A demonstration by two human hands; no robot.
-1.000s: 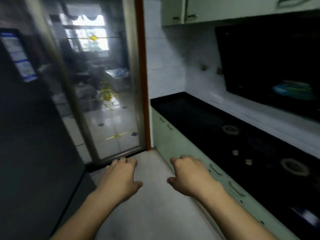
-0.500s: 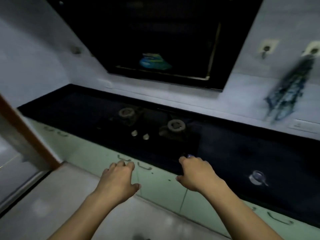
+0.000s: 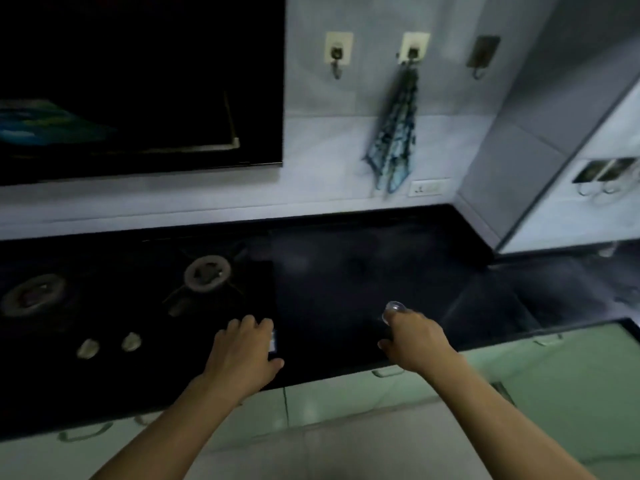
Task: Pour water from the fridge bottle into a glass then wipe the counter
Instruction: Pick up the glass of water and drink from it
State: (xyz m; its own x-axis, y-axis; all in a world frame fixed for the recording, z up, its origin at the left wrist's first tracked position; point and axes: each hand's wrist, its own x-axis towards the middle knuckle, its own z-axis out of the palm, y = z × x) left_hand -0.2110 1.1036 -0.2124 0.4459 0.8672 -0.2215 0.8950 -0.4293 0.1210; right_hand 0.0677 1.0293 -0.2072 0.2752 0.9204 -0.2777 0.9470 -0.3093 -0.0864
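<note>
A small clear glass (image 3: 394, 307) stands on the black counter (image 3: 346, 268). My right hand (image 3: 414, 339) is at it, fingertips covering its lower part; whether the fingers grip it is hidden. My left hand (image 3: 242, 355) hovers over the counter's front edge by the stove's right corner, fingers loosely curled, holding nothing. A blue patterned cloth (image 3: 393, 133) hangs from a wall hook above the counter's back. No bottle or fridge is in view.
A gas stove sits in the counter on the left, with a burner (image 3: 207, 273) and two knobs (image 3: 131, 341). A dark range hood (image 3: 138, 81) hangs above it. Pale green drawers (image 3: 346, 393) run below the counter. A white wall unit (image 3: 588, 202) juts out at right.
My view swung right from the glass door along the counter. The right hand has reached the glass, which stood apart to its right half a second ago. The left hand stays empty.
</note>
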